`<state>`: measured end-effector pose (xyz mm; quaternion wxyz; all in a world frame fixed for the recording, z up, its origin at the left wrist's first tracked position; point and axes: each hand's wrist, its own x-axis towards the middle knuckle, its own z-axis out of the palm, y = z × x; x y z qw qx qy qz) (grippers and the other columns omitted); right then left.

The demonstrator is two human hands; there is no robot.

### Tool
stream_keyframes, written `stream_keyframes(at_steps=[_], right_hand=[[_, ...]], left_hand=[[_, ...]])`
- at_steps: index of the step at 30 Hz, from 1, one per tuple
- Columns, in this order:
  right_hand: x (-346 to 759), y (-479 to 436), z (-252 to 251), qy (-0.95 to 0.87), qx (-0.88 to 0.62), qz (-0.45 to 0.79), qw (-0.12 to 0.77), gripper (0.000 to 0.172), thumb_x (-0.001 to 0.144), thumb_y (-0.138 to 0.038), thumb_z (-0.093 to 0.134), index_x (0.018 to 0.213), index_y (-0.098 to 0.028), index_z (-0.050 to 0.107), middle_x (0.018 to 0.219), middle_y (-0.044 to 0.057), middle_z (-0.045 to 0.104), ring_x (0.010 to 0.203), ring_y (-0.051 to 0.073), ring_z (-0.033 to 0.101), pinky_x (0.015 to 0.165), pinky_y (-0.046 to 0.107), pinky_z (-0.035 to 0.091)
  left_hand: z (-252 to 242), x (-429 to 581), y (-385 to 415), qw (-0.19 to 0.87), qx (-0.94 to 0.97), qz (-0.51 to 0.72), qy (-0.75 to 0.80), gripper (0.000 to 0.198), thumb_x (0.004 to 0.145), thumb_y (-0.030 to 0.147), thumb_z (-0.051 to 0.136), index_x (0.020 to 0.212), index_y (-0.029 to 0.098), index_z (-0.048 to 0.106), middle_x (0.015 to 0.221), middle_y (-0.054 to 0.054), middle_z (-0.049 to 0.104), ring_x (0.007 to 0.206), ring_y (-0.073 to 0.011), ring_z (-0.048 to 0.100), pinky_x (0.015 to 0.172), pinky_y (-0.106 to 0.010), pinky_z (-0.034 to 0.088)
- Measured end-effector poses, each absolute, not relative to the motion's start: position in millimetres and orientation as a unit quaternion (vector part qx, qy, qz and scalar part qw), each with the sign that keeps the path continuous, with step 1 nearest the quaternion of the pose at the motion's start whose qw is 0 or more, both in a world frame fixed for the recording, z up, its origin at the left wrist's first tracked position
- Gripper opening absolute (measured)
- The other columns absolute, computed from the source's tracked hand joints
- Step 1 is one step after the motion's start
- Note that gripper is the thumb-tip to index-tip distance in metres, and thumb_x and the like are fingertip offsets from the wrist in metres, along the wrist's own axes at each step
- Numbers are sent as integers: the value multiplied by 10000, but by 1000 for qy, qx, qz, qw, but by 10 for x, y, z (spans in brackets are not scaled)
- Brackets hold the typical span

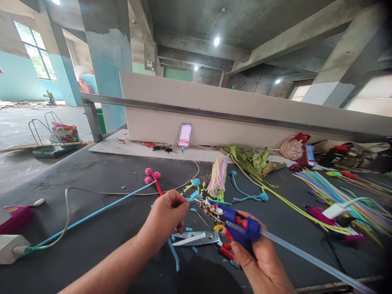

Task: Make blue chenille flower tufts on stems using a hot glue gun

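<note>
- Filling six o'clock on my feed: the dark table (104, 234).
- At five, my right hand (267, 258) clamped round the blue glue gun (240, 225).
- At seven, my left hand (167, 212), thumb and forefinger together; on what, I can't tell.
- At six, scissors (199, 237), blades apart.
- Also at six, a blue tuft (194, 196).

Glue gun (234, 224): smooth plast. body; scissors (200, 237) L of gun: shiny metal blades; tabletop (101, 237) beneath gun: matt surf
</note>
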<state>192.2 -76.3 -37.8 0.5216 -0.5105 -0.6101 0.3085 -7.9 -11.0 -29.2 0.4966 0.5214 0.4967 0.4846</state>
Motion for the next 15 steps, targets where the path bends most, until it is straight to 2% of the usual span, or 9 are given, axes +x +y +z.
stream_keyframes(at_steps=[6,10,12,15], right_hand=[[1841,-774,-397,-584,-505,338,538,417,844,-434,524,1222,-295,418,1103,71,594,929,211,614,817,311,498],[1854,-806,-367,-594,-492,322,549,370,862,-384,506,1208,-283,420,1090,69,589,901,207,615,847,342,485],[1854,-823,-354,-624,-468,320,538,361,874,-324,489,1225,-292,412,1128,64,563,903,199,610,835,338,487],[1852,-826,-363,-666,-453,300,512,434,855,-211,499,1263,-298,379,1204,65,502,956,200,585,867,338,465]], left_hand=[[-296,-94,-85,519,516,490,474,147,728,310,575,688,186,506,436,63,485,348,-93,456,359,-202,390],[-221,-71,-145,561,480,480,474,232,681,374,627,656,176,507,420,57,474,353,-95,438,354,-207,392],[-202,-73,-178,566,477,461,489,291,666,436,638,644,174,513,394,57,457,340,-84,408,347,-194,368],[-206,-101,-179,574,456,431,526,367,644,522,643,675,175,527,394,70,414,328,-45,310,321,-142,236]])
